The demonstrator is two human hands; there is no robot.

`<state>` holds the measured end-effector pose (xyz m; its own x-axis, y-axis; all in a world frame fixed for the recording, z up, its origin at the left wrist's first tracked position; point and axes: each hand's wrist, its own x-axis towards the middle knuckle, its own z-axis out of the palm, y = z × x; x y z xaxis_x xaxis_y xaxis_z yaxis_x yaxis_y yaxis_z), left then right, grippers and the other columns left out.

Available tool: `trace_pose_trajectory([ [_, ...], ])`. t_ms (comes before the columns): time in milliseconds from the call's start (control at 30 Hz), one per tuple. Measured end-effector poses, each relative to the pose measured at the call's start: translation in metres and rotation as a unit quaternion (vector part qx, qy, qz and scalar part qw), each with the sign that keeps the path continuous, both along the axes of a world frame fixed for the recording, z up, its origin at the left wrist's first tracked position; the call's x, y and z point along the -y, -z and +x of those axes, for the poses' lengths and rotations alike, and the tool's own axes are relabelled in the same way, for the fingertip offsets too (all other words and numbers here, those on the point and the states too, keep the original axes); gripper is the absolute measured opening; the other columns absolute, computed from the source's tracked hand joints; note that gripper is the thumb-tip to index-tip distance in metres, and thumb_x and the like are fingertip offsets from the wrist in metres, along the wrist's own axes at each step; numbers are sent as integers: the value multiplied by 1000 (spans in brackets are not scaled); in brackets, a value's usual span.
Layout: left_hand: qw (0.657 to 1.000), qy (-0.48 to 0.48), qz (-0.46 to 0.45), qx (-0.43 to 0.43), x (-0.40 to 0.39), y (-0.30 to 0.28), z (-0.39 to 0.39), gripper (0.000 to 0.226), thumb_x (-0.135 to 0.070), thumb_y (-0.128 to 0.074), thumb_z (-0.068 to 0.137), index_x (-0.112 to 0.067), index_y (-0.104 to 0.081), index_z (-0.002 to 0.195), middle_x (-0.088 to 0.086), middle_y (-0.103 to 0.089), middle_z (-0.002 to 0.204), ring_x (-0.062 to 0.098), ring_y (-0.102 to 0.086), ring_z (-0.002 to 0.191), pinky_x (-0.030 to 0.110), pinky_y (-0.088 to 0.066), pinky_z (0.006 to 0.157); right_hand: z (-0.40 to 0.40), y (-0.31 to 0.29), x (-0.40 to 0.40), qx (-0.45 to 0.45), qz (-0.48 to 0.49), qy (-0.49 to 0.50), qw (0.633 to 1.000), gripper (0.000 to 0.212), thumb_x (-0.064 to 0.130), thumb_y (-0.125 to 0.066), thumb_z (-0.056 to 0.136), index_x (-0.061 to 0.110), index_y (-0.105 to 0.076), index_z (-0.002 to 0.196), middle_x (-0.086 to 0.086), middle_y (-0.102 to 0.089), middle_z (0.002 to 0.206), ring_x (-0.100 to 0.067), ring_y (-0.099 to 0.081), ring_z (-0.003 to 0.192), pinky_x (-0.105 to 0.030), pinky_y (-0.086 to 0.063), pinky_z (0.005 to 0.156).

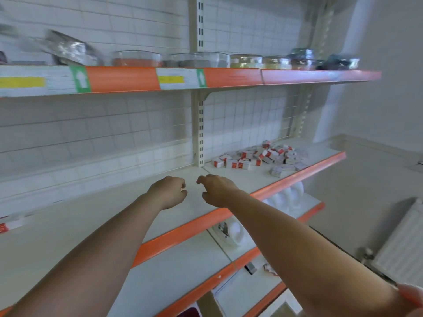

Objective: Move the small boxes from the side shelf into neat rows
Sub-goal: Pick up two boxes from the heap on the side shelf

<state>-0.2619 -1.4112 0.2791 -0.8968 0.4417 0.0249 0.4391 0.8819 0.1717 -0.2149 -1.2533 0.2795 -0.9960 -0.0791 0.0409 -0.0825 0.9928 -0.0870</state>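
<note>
A loose heap of several small white-and-red boxes [261,157] lies on the right section of the white middle shelf [240,177], well beyond my hands. Both arms reach forward over the shelf's left section. My left hand [169,191] hovers with its fingers loosely curled and nothing in it. My right hand [216,191] is a little to its right, fingers also loosely curled and holding nothing. One or two more of these boxes [11,224] sit at the far left edge of the shelf.
An upper shelf [229,77] with an orange front strip carries clear plastic tubs and wrapped packs. Lower shelves hold white plastic items [235,233]. A white radiator [402,243] stands at the lower right beside a grey wall.
</note>
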Motion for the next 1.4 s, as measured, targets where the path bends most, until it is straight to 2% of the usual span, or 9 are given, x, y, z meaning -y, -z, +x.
trace_pose_trajectory([
  [467,996,88,-8,17,-174,5,-1,41,-37,-45,97,-19,-49,134,4,-55,132,24,-54,115,33,-45,90,18,11,-164,8,-12,93,996,51,17,-48,95,20,-35,144,-8,-49,134,-29,-53,116,-34,-45,81],
  [733,989,144,-9,20,-260,8,-35,41,-37,-45,98,-17,-50,134,5,-55,132,24,-55,114,34,-48,91,-5,23,-235,8,-10,131,991,52,16,-48,94,22,-36,144,-7,-49,135,-30,-53,118,-36,-47,85],
  [967,985,168,-2,41,-332,10,-83,35,-34,-49,96,-12,-56,123,5,-61,114,25,-59,106,37,-49,88,-47,21,-300,9,-10,169,986,51,18,-48,93,22,-38,143,-6,-49,137,-31,-52,121,-39,-47,89],
  [1067,982,186,-2,34,-358,9,-101,37,-34,-50,95,-14,-55,126,6,-61,120,25,-59,106,33,-48,81,-59,21,-322,17,-15,181,983,51,18,-48,94,21,-37,144,-7,-47,138,-32,-51,121,-38,-46,89],
  [1133,979,200,-1,31,-375,9,-111,29,-31,-49,94,-15,-57,117,6,-61,110,25,-59,97,29,-43,69,-66,22,-337,20,-18,190,981,51,16,-48,93,20,-39,142,-8,-48,135,-32,-52,119,-39,-48,89],
  [1200,978,205,-5,26,-388,10,-120,12,-28,-49,92,-16,-53,92,6,-58,93,23,-55,82,28,-36,61,-72,23,-351,19,-24,202,979,50,14,-48,91,20,-41,140,-8,-50,132,-32,-52,118,-40,-49,89],
  [1267,979,204,-3,23,-398,9,-127,19,-28,-49,92,-20,-43,75,4,-52,84,21,-48,74,28,-33,59,-77,24,-364,25,-25,211,977,49,14,-47,91,19,-42,139,-7,-50,130,-32,-53,117,-40,-50,89],
  [1333,979,203,-4,24,-407,9,-134,23,-29,-49,92,-21,-42,72,3,-50,83,21,-47,74,29,-34,62,-82,25,-377,30,-22,216,976,49,14,-47,91,20,-41,139,-7,-50,127,-32,-54,114,-39,-50,85],
  [1400,979,202,-12,27,-415,11,-142,17,-31,-48,93,-17,-53,85,3,-55,93,23,-53,84,30,-41,69,-90,25,-389,27,-18,214,976,48,14,-47,92,19,-41,139,-7,-50,126,-31,-55,113,-36,-47,81],
])
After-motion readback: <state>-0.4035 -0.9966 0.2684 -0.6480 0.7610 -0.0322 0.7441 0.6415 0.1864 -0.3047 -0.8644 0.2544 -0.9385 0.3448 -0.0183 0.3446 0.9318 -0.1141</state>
